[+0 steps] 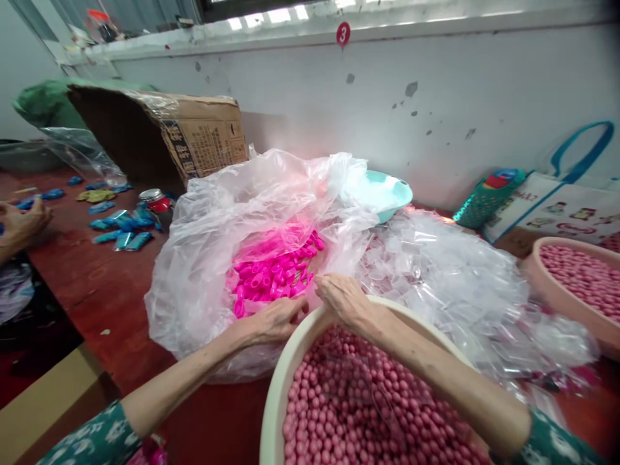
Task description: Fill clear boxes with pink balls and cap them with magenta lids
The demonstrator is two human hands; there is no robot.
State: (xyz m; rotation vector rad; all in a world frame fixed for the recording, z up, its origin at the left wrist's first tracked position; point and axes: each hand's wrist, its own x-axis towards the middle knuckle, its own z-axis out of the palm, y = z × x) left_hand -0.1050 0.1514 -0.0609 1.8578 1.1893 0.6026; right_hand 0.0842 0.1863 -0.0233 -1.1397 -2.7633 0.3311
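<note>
Both hands at open bag mouth: left hand (276, 321) fingers curled on plastic bag (203, 258) edge; right hand (341, 297) grip unclear. Pink caps (271, 271) inside bag, light, slippery; bag film limp, pinch at rim.

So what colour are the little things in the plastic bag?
Bright pink pieces, seen in the head view.

The single head-worn camera looked forward and down from close above the table (97, 284) — facing the wall (436, 129) at twelve o'clock, near the hands.
</note>
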